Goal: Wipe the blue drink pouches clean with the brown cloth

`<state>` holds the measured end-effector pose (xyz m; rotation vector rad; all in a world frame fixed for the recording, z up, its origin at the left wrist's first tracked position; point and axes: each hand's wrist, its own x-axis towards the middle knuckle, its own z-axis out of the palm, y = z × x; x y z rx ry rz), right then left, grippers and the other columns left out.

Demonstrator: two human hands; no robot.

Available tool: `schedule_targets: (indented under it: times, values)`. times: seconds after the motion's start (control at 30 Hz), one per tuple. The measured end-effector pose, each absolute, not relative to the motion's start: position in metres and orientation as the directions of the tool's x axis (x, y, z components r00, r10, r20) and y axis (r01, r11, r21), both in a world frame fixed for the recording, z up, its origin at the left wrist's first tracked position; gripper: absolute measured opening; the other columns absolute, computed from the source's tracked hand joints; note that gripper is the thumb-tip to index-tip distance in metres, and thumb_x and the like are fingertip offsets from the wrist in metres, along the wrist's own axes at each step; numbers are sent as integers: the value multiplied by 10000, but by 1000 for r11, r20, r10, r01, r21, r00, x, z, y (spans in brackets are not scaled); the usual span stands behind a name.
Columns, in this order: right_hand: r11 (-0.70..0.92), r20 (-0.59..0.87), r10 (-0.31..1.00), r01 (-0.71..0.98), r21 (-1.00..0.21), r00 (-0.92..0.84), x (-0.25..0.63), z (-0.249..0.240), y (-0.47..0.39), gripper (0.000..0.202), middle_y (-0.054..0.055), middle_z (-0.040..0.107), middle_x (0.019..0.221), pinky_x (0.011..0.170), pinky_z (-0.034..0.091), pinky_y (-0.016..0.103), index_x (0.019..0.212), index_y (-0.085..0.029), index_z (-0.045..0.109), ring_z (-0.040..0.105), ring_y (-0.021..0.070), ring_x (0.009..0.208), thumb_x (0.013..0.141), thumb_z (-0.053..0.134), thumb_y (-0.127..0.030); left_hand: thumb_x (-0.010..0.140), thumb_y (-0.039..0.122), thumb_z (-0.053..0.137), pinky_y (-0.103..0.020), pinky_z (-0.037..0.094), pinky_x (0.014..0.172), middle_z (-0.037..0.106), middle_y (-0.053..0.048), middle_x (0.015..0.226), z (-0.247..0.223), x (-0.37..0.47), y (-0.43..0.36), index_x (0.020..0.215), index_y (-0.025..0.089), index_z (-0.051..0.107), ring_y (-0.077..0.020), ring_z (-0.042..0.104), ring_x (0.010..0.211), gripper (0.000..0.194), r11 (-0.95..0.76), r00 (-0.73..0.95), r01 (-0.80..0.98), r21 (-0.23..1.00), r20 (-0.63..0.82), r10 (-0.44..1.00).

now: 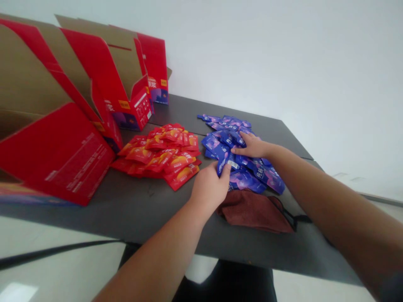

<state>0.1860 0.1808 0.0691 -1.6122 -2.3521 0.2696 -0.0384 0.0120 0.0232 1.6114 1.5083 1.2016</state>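
Observation:
A spread-out pile of blue and purple printed pouches [248, 180] lies on the table. At the near left side of the pile, my left hand [209, 186] is closed on one blue pouch [223, 162], pinched between thumb and fingers. My right hand [254, 146] rests on top of the pile, its thumb and fingers apart and touching the pouches; I see nothing lifted in it. Left of both hands sits a heap of red and orange pouches [157, 153], which neither hand touches.
Open red cardboard boxes [135, 105] with raised flaps stand along the left side of the dark table [151, 218]. A brown cloth bag [256, 212] with a black cord lies by the near edge, below the blue pouches. Behind the table is a white wall [267, 54].

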Motion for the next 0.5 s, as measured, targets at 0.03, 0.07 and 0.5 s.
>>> schedule_targets:
  times: [0.03, 0.07, 0.5]
  values:
    - [348, 113, 938, 892, -288, -329, 185, 62, 181, 1107, 324, 591, 1543, 1163, 462, 739, 1550, -85, 554, 565, 553, 1424, 712, 892, -724, 1040, 412, 636, -460, 602, 855, 809, -117, 943, 24, -40, 12, 1010, 245, 757, -371, 795, 970, 208, -140, -82, 424, 895, 192, 978]
    - [335, 107, 942, 901, -276, -318, 184, 58, 178, 1150, 324, 522, 1612, 1205, 420, 731, 1600, -82, 494, 510, 549, 1481, 725, 886, -717, 1026, 414, 661, -463, 601, 856, 812, -123, 955, 24, -41, 12, 1016, 243, 755, -378, 794, 983, 195, -124, -107, 429, 895, 187, 977]
    - [514, 37, 850, 812, -277, -525, 173, 50, -35, 811, 183, 434, 1726, 1232, 429, 713, 1687, -313, 435, 411, 452, 1590, 991, 668, -657, 1004, 396, 707, -429, 599, 958, 764, -177, 1257, 32, -46, 2, 1337, 186, 566, -322, 767, 1124, 418, -30, -370, 313, 949, 151, 917]
